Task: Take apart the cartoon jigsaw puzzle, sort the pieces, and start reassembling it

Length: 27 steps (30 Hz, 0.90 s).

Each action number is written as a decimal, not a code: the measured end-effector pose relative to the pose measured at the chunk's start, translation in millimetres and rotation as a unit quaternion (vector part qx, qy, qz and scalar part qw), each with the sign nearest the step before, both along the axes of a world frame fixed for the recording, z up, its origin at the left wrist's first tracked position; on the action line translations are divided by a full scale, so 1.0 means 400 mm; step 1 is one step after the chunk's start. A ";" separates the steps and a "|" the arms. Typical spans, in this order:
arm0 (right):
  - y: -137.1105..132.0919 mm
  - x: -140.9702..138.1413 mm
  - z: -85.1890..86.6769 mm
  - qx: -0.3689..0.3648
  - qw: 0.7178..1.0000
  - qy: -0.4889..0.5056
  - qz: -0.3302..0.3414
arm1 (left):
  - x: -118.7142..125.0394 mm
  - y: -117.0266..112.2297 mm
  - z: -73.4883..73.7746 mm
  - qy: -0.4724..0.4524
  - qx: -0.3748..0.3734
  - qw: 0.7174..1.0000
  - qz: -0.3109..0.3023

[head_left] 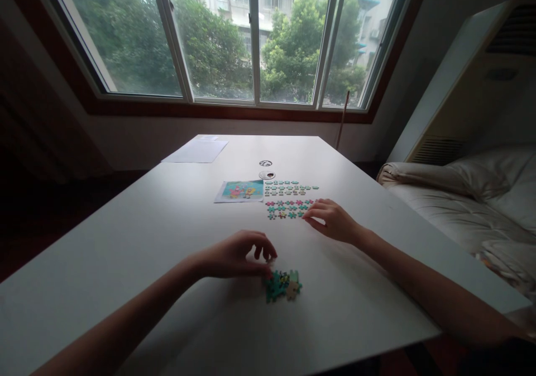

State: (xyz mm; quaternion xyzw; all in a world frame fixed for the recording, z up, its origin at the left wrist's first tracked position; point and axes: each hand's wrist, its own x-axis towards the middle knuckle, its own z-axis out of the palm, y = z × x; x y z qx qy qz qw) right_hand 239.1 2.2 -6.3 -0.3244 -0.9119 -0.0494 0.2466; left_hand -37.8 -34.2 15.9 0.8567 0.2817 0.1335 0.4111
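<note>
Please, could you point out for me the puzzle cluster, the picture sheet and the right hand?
Puzzle cluster (282, 286): head view, middle of its upper surface.
Picture sheet (241, 191): head view, middle of its printed face.
Right hand (334, 219): head view, back of the hand.

Just the one head-worn cam here — it's up above the near end of the white bench (138, 236), looking forward and down its length. The left hand (245, 256) and right hand (333, 219) land lower-middle, fairly close to the lens. Pretty wide view too — the sliding window (254, 57) fills the top, with a sofa (456, 197) and air conditioner (452, 96) squeezed in along the right side.
</note>
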 end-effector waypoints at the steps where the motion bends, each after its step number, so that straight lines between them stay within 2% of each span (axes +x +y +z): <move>1: -0.009 -0.010 0.001 -0.008 1.000 0.011 0.009 | 0.001 0.009 -0.006 -0.028 -0.039 0.998 0.037; 4: -0.032 -0.041 -0.001 -0.038 0.998 0.044 0.025 | 0.011 0.031 -0.030 -0.103 -0.159 0.968 0.167; 7: -0.051 -0.067 -0.007 -0.061 0.995 0.069 0.027 | 0.026 0.039 -0.052 -0.141 -0.212 0.939 0.232; 13: -0.085 -0.111 -0.016 -0.075 0.992 0.098 0.022 | 0.054 0.019 -0.063 -0.163 -0.213 0.936 0.228; 20: -0.105 -0.132 -0.032 -0.022 0.994 0.108 0.011 | 0.069 -0.004 -0.062 -0.186 -0.197 0.940 0.208; 27: -0.105 -0.132 -0.037 0.009 0.996 0.085 0.028 | 0.070 -0.006 -0.067 -0.179 -0.200 0.943 0.199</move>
